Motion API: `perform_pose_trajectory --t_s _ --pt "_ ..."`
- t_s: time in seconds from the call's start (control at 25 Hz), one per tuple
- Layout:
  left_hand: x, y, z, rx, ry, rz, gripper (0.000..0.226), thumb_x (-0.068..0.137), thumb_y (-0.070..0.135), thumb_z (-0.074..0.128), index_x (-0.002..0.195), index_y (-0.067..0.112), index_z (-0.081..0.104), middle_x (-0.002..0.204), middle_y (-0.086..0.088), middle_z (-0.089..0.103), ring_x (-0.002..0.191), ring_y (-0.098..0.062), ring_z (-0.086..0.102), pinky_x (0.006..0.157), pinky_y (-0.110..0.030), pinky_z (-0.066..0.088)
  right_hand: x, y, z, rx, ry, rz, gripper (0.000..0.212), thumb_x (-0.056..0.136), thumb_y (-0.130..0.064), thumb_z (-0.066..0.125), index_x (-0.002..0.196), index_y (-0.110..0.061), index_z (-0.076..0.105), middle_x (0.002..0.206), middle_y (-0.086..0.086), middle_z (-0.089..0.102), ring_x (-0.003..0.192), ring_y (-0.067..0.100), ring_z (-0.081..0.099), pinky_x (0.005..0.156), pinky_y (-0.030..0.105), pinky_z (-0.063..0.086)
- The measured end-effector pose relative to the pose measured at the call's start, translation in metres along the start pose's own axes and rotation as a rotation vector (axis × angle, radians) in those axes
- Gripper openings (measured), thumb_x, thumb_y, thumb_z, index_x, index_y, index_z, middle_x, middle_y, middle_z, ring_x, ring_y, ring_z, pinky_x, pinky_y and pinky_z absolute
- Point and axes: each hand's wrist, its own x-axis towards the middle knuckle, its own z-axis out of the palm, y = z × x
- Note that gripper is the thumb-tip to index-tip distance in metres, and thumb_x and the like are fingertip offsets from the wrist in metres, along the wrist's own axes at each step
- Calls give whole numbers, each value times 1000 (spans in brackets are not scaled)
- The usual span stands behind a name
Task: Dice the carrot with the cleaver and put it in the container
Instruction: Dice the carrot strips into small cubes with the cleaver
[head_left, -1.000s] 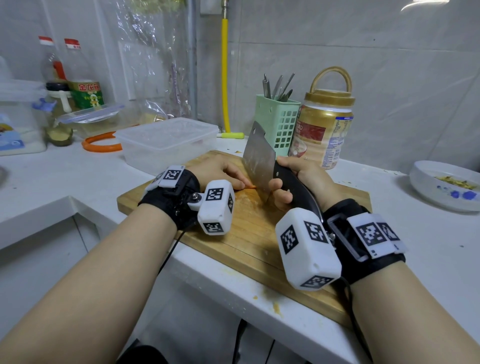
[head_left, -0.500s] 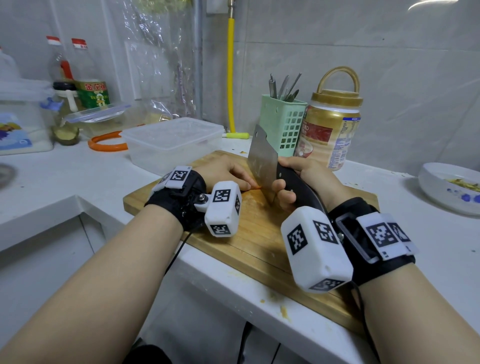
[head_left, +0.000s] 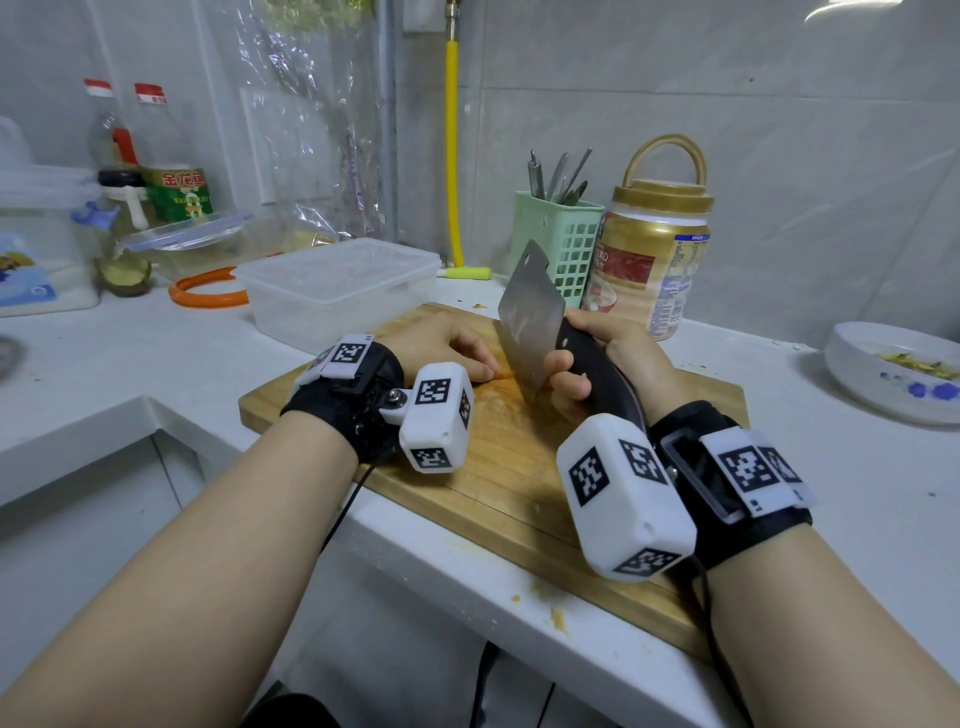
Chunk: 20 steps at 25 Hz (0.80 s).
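The job looks to be in its cutting stage: the right hand (head_left: 618, 358) has its fingers curled round the handle of the cleaver (head_left: 532, 325), blade down on the board (head_left: 519, 467) mid-scene. The left hand (head_left: 441, 345) curls over the carrot (head_left: 505, 375), only an orange tip showing beside the blade. The container (head_left: 337, 291), far left of the board, shows no dice that I can make out, so transfer remains.

White bench (head_left: 156, 364) carries green utensil basket (head_left: 563, 244) with metal tools, gold-lidded jar (head_left: 649, 260) just beside it. Orange ring (head_left: 205, 293), oil bottles (head_left: 171, 171) far left. White bowl (head_left: 893, 371) at right. Yellow pipe (head_left: 453, 156) on tiled wall.
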Motion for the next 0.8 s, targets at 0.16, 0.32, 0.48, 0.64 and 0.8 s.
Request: perform_pose_trajectory --t_s 0.16,0.32,0.48,0.64,0.8 --pt "0 -2 -1 33 11 14 13 84 27 74 79 39 75 75 25 69 79 1 61 82 -28 48 -1 1 4 6 -26 -3 19 98 -30 46 94 -13 40 56 5 43 30 13 35 36 12 30" --pt "1 -3 0 40 10 22 15 83 31 75 77 44 75 84 18 71 89 -7 64 95 -40 51 -2 2 5 -35 -23 8 20 98 -30 46 94 -13 37 55 5 43 30 14 36 37 13 30" --pt "0 -3 0 59 4 32 6 78 39 73 81 45 75 88 18 72 94 -12 65 96 -46 50 -1 2 4 -58 -24 27 19 98 -30 45 94 -12 40 54 5 43 30 14 36 37 13 30" --pt "0 -3 -1 53 6 34 8 81 35 74 82 42 76 90 16 72 96 -12 66 97 -46 50 -2 0 5 -82 -1 45 21 98 -31 45 92 -13 38 54 4 43 30 13 37 36 13 30" --pt "0 -2 0 29 10 27 10 82 33 74 79 42 76 92 15 73 97 -12 66 98 -44 49 -3 -3 8 -164 21 75 20 98 -32 46 97 -14 39 55 4 44 29 14 38 35 14 31"
